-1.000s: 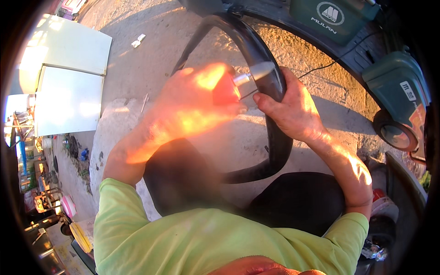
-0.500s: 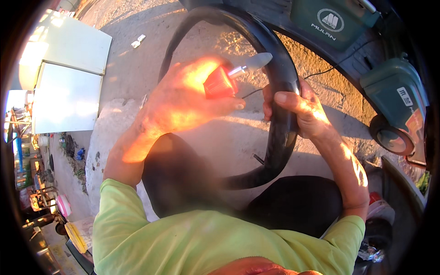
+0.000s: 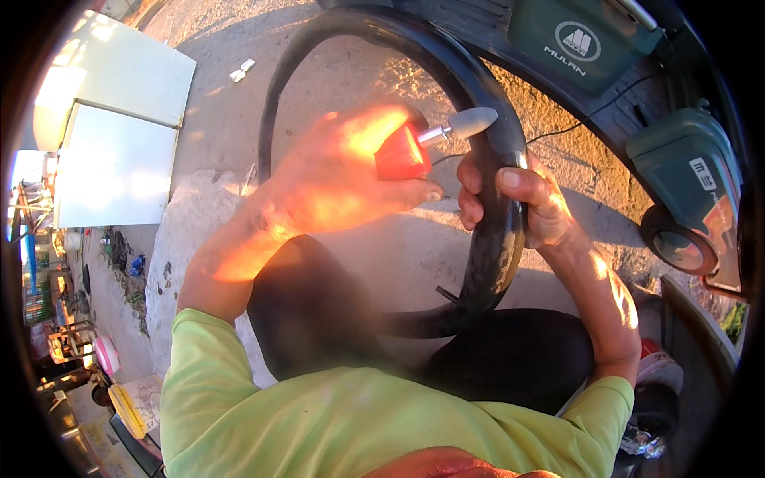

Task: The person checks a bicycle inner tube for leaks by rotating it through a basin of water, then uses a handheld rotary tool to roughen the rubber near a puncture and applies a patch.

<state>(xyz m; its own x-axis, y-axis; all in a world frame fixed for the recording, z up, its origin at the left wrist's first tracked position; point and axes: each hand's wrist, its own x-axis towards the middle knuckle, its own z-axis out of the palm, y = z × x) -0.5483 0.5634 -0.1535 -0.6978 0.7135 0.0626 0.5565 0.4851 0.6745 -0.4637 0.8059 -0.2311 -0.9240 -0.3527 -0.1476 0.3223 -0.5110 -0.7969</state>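
A black inner tube [image 3: 496,263], inflated to a full ring, stands over my dark-clad knees. Its short valve stem [image 3: 448,295] sticks inward low on the ring. My right hand [image 3: 530,195] grips the tube's right side, thumb on the near face and fingers wrapped through the ring. In my left hand [image 3: 327,175] is a red hand grinder [image 3: 401,153]. A metal shaft runs from it to a grey, cone-shaped grinding stone [image 3: 473,122], which lies against the tube just above my right hand. My left palm and fingers partly hide the grinder's body.
A pale two-panelled cabinet [image 3: 119,163] stands on the left. On the right are a dark green plastic box [image 3: 586,40] and a green body with a small wheel [image 3: 677,237]. A thin black cable [image 3: 590,114] crosses there. Mixed clutter, including a yellow-and-white container [image 3: 135,406], lies lower left.
The grinder and my left hand have shifted right. The tube and my right hand have moved slightly right too, and the tube has turned a little.
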